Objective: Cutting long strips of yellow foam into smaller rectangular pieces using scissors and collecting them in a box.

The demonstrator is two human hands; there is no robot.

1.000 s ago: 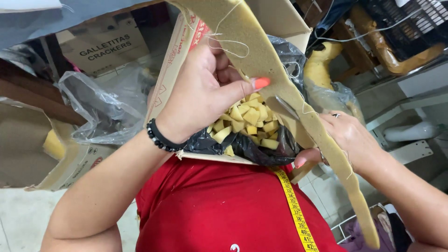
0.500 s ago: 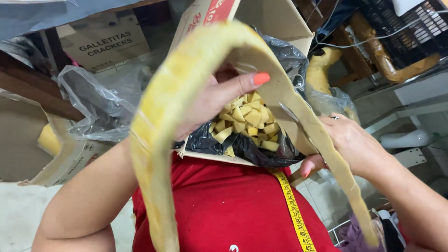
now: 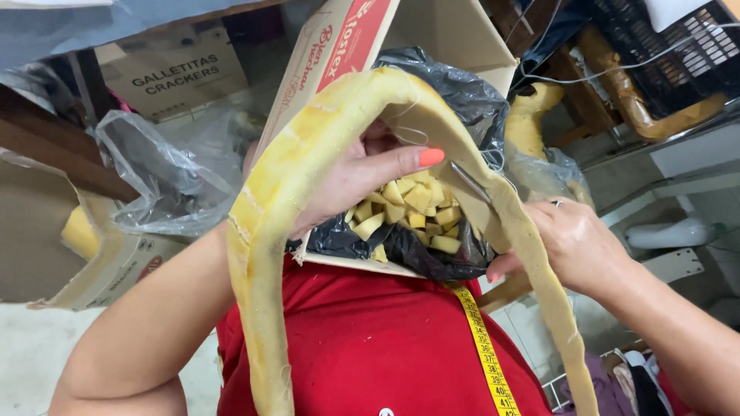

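The long foam strip (image 3: 308, 154) arches across the middle of the frame, draped over the left hand (image 3: 362, 173) and hanging down both sides. It looks light, soft and floppy, so it is best held where it bends, near the cut. The cardboard box (image 3: 455, 35) at centre, lined with a black bag (image 3: 455, 88), holds small yellow foam cubes (image 3: 412, 208). The right hand (image 3: 574, 239), centre right, has fingers closed on scissors (image 3: 469, 183); left fingers curl loosely around the strip.
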